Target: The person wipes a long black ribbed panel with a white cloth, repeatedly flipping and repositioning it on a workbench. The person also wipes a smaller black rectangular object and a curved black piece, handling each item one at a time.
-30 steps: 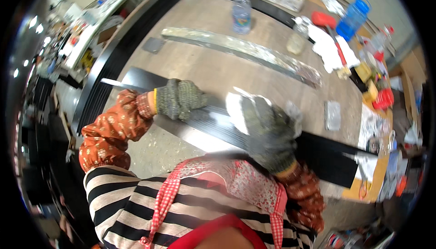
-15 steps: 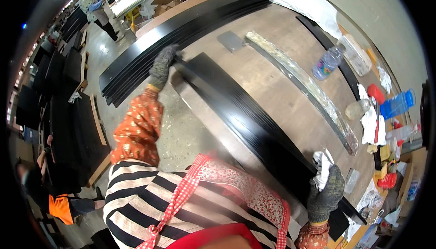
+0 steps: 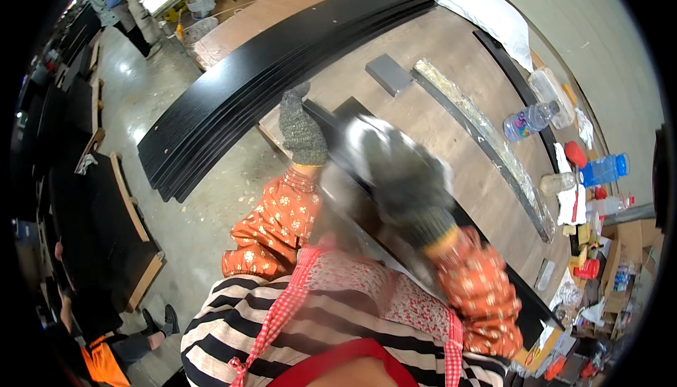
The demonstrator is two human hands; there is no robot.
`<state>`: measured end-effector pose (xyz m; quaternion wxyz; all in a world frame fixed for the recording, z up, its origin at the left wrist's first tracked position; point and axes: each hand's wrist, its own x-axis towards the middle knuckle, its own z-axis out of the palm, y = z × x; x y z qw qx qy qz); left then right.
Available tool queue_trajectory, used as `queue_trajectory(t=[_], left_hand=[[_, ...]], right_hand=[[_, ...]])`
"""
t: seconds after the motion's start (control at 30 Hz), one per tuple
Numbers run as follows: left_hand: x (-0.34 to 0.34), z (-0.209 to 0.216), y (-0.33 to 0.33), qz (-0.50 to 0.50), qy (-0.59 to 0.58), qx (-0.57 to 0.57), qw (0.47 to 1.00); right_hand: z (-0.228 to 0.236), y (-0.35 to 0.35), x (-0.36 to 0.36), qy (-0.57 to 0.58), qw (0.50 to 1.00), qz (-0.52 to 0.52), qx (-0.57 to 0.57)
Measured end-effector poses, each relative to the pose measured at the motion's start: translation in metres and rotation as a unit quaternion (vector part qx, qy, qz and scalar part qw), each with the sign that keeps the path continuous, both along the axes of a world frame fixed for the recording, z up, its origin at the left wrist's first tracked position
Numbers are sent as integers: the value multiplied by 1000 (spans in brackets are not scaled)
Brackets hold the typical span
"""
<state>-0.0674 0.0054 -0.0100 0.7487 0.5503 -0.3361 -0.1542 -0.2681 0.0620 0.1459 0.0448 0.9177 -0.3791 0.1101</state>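
Note:
A long black board (image 3: 530,304) lies slantwise across the table in front of me. My left hand (image 3: 302,129), in a grey knit glove, is closed at the board's far left end. Over the board's upper part, my right hand (image 3: 409,186), also gloved, is smeared by motion. It presses a white cloth (image 3: 367,136) against the board, and part of the cloth shows past the fingers. Both my hands and the cloth hide much of the board's surface. Beyond the left hand sits a stack of black boards (image 3: 282,45).
On the brown table are a grey block (image 3: 388,74), a paint-spattered strip (image 3: 486,140), a narrow black strip (image 3: 504,62) and a plastic bottle (image 3: 530,121). A blue bottle (image 3: 604,169) and clutter line the right edge. Two people are at the left, apart from me.
My right hand has swept with the white cloth from the board's near right end up toward its far left end. The left hand stays at the far end; the whole view has shifted slightly.

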Motion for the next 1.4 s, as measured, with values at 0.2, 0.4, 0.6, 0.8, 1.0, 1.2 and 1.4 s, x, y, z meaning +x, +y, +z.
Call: queue_trajectory(t=[0.2,0.4,0.6,0.8,1.0,1.2,1.4], left_hand=[[-9,-24,-10,73,-218,38,973],[0,9,9,94,-154,-1,984],[-6,14,9,150,-233,-10,961],[-9,-8,12,133,-381,-64,913],[22,-14,-10,201,-437,-4,877],[61,-25,-17,132,-427,47,893],[101,-33,-26,61,-286,84,953]], right_hand=[[-4,-38,75,-24,997,68,-30],[4,7,-10,12,998,12,-63],[10,-1,34,-83,996,14,20],[-3,-41,94,-74,990,2,117],[-41,-9,7,-155,982,10,-109],[-7,84,-212,-16,995,-97,-6],[-18,170,-397,12,942,-287,-172]])
